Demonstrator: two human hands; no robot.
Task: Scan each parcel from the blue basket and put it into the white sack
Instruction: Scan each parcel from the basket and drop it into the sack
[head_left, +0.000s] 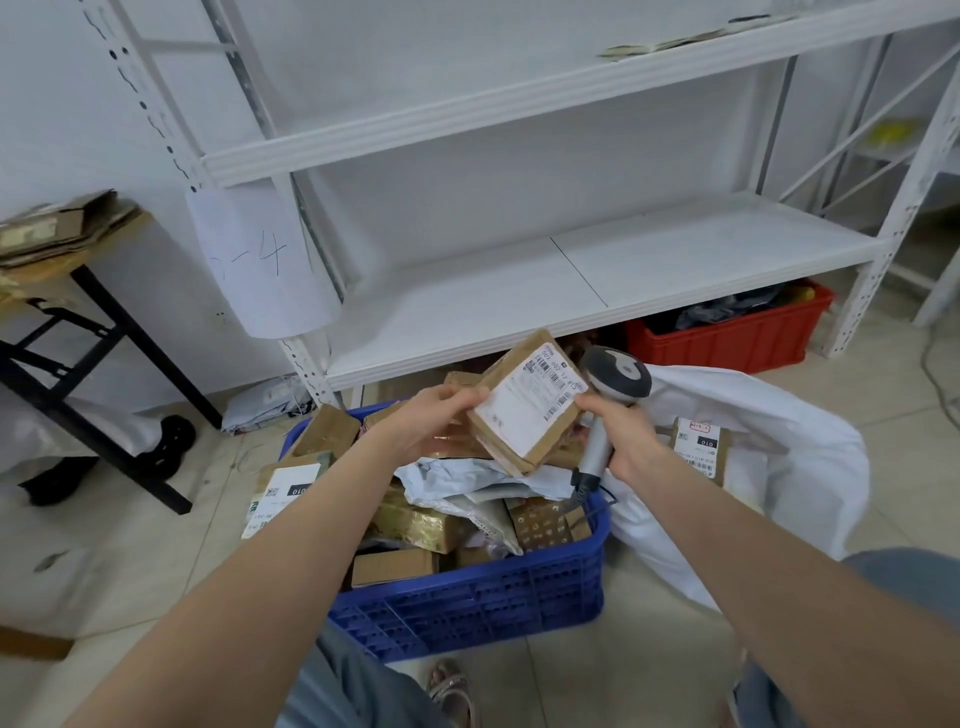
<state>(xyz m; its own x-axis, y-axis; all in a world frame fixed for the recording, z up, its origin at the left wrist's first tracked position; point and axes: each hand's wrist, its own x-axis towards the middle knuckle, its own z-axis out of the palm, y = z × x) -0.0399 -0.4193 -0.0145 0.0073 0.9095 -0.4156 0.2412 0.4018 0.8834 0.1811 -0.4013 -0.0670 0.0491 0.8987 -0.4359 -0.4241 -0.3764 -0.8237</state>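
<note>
Head view: L hand (435, 422) grips the left edge of a brown parcel (524, 415), label w/ barcodes facing up, held tilted above the blue basket (467, 597), which is piled w/ other pkgs. R hand (626, 441) grasps the grey scanner (617, 375) by its handle, fingertip touching the parcel's right corner. Just right of the basket lies the white sack (789, 415), open, w/ a labelled box (698, 448) inside.

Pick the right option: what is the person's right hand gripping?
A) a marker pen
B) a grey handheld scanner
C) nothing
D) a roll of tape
B: the right hand is wrapped round the handle of the grey scanner, while the left hand holds the brown parcel.
</note>
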